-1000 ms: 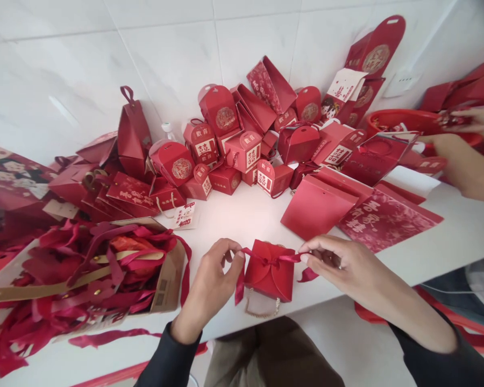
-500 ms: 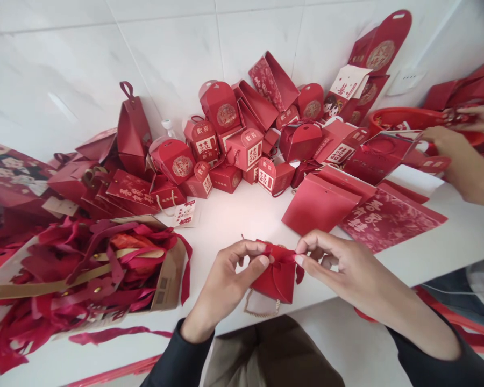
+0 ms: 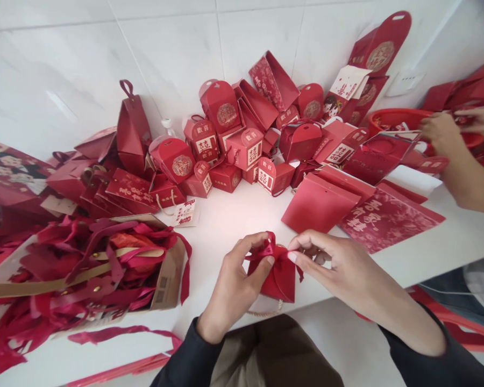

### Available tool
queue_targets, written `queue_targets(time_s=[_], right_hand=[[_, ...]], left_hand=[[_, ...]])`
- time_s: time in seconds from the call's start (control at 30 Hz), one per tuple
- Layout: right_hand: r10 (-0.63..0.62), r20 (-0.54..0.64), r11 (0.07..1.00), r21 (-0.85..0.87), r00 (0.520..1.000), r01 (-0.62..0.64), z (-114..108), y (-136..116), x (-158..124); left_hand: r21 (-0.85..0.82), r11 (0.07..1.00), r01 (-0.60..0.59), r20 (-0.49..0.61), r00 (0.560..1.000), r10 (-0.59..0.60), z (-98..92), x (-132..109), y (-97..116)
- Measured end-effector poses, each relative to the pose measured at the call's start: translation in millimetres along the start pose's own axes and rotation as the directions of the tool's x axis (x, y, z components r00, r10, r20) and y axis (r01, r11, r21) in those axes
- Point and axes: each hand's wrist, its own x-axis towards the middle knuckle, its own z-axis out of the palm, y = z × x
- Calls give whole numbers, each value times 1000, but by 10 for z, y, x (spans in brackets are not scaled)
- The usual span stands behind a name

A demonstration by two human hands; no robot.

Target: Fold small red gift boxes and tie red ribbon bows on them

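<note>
A small red gift box (image 3: 280,285) lies on the white table in front of me, near its edge. A dark red ribbon (image 3: 270,244) crosses its top, with one loop standing up. My left hand (image 3: 242,271) pinches the ribbon at that loop, between thumb and forefinger. On the other side my right hand (image 3: 322,258) pinches the ribbon too, close to the middle of the box. A gold cord handle (image 3: 268,312) shows along the box's near side. The ribbon's crossing point is partly hidden by my fingers.
A cardboard box (image 3: 171,277) full of ribbons and straps stands at the left. Several red boxes (image 3: 244,148) are heaped against the tiled wall. Flat red bags (image 3: 322,201) lie at the right. Another person's hands (image 3: 443,134) work over a red basin (image 3: 381,121).
The ribbon between my hands now has a raised loop at my left fingers. My right hand has moved slightly left. The other person's near hand has shifted over the basin.
</note>
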Motion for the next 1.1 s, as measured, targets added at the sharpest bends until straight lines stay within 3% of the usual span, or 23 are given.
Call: queue_targets(time_s=[0.33,0.6,0.8,0.93,1.1], right_hand=[[-84,71,995,53,994,80,27,-81,24],[-123,75,991,56,990,119,39,-97,57],[-169,81,984,65,982,164,50,-95,66],[-188,-5,982,27,982,188,64,-23,53],[-59,17,997,51,998,58,164,128,18]], left_hand=[[6,998,60,24,998,-60,85,-24,105],[38,999,31,100,994,-35,105,-32,156],[177,984,-34,144,990,8,139,-24,115],[87,995,49,90,994,-57,162,0,58],[-39,991,130,66,990,-127,162,-3,65]])
